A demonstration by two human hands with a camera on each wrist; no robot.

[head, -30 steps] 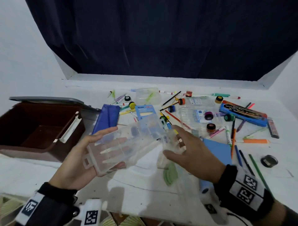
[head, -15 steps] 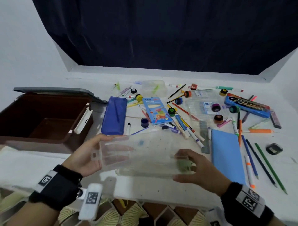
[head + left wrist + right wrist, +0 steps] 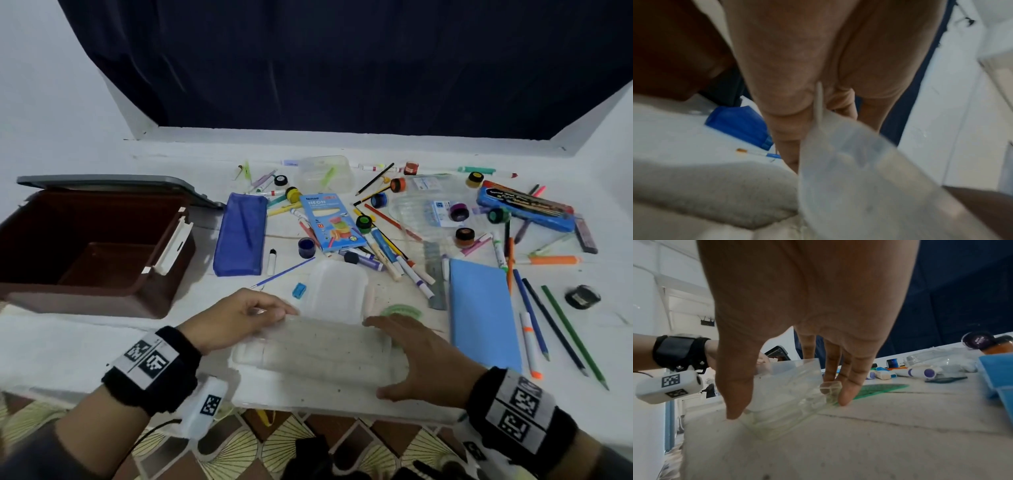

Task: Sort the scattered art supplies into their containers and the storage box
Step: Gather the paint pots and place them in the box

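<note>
Two hands on one clear plastic case (image 3: 315, 356) right now — the left hand (image 3: 236, 318) has its fingers curled over the far-left edge, and the right hand (image 3: 421, 359) is spread across the right end, thumb on the near side and fingers on the far side, as the right wrist view shows. The case sits flat on the table (image 3: 85, 346), close to the near edge.

What could go wrong: it's so near the edge that a sloppy push toward the body could tip it off. It's also slick, see-through plastic, so a loose grip could let it skid.

Just past the right fingertips lies a green stencil (image 3: 402, 310), nearly touching the case, which could get dragged along. Just beyond the grip sits a case lid (image 3: 334, 286) with a small blue sharpener (image 3: 298, 290) beside it. Farther out, pens, paint pots and a blue pouch (image 3: 239, 234) are scattered. The brown storage box (image 3: 92, 246) stands open, well off to the left — nothing blocks the way there.
</note>
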